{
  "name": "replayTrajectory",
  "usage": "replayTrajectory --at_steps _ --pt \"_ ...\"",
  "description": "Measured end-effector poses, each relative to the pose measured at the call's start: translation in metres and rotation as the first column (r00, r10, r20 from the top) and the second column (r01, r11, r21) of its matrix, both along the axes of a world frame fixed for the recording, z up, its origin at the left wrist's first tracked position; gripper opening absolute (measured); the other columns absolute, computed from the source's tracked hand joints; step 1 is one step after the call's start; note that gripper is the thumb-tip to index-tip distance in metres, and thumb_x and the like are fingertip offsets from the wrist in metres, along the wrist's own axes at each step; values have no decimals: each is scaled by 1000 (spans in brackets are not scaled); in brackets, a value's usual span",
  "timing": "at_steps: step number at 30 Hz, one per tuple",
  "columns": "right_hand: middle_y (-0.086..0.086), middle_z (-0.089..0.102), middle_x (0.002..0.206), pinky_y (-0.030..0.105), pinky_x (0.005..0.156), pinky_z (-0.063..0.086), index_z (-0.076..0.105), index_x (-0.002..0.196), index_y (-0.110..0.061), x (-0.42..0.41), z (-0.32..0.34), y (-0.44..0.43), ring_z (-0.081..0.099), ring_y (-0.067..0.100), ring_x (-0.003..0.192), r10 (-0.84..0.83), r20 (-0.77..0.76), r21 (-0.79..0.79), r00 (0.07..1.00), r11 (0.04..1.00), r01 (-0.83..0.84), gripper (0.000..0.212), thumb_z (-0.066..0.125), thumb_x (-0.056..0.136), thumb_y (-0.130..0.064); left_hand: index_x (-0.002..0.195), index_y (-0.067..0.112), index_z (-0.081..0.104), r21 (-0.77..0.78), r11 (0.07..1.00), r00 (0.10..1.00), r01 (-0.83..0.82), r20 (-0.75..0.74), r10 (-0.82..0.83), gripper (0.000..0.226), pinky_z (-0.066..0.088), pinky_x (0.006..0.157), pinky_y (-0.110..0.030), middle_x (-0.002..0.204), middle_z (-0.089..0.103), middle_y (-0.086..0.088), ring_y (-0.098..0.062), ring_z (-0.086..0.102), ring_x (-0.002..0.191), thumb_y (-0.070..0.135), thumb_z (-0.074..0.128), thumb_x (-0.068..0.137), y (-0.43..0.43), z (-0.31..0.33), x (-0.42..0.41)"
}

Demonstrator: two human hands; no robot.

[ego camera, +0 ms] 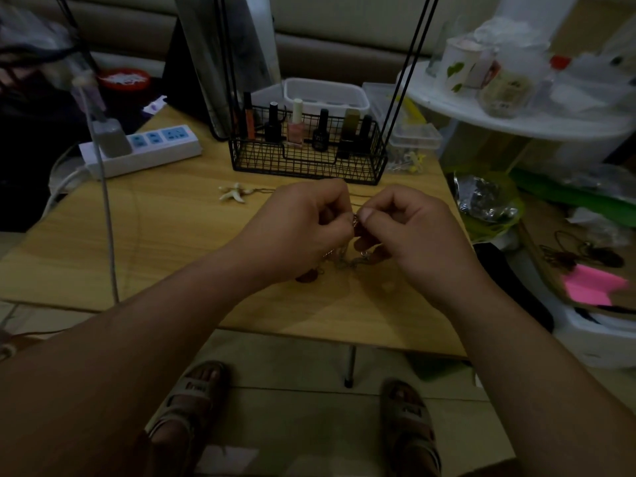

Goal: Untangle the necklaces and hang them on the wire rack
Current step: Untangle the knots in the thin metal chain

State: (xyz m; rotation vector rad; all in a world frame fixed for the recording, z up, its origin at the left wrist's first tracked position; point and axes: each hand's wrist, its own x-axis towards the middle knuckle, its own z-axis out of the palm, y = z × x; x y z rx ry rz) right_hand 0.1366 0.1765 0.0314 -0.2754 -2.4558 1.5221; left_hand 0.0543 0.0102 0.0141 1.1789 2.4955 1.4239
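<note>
necklaces (347, 261): thin, limp, light chains; likely snag easily
left hand (299, 232): fingers curled, pinching chain
right hand (409, 228): same, pinching chain
hold: probably best close to the knot

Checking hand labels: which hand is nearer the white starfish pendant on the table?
Left. The left hand is just right of the starfish pendant, apart from it. The right hand is farther right, past the left hand. Both pinch the tangled chains.
</note>
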Motion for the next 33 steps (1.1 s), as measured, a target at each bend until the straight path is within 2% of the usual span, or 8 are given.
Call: replayTrajectory --at_steps 4,11,15,19,22,25,30,33 --pt "9 76 82 23 60 57 70 96 -8 0 2 -2 74 14 73 9 35 -120 999 993 -5 4 66 97 -9 84 16 61 -11 1000 997 10 -71 -11 12 51 53 -42 64 64 1 -17 61 58 20 67 94 0 -3 2" --pt "17 70 82 28 63 56 69 94 -13 -2 3 -3 66 18 70 45 13 -159 999 986 -42 10 69 92 -3 85 16 64 40 999 998 19 -64 -17 10 49 56 -41 69 64 -2 -20 60 64 16 72 92 -2 -4 -1" --pt "2 68 75 29 59 53 66 93 -12 -4 4 1 63 16 66 120 80 -377 990 923 -82 16 57 95 1 87 16 64 69 996 996 55 -75 -49 10 49 59 -41 74 62 0 -17 57 67 18 72 92 -3 -3 -2" --pt "9 68 85 30 63 52 62 104 -4 -5 4 2 62 19 73 174 128 -509 976 856 -86 20 44 97 1 87 16 65 70 994 996 79 -56 -75 10 45 56 -29 71 59 7 -6 52 64 17 73 92 -2 -4 0" --pt "14 67 101 37 77 52 64 107 -7 -4 1 4 64 23 90 196 109 -462 975 878 -125 16 52 97 -9 88 14 66 79 995 998 58 -2 -58 8 53 58 -32 73 65 4 -9 62 65 15 73 93 -1 -2 -2" --pt "6 73 96 39 87 56 65 107 -11 -4 -1 6 70 19 93 212 61 -362 975 915 -176 13 67 94 -13 89 13 67 115 993 993 40 102 -51 8 57 57 -32 70 68 2 -14 68 63 12 70 96 -3 3 -6" --pt "10 73 88 33 80 61 68 104 -16 -1 1 6 75 14 80 74 13 -42 997 996 -73 7 63 100 -13 90 9 66 97 995 984 22 175 -39 5 53 57 -20 68 67 -3 -11 68 61 9 68 96 -5 7 -6" --pt "15 67 85 29 69 56 68 105 -24 0 2 7 69 22 75 100 6 64 995 993 -100 8 66 99 -19 91 9 66 88 996 976 19 212 -38 4 52 57 -21 70 67 -2 -10 68 62 10 68 95 -5 8 -5"
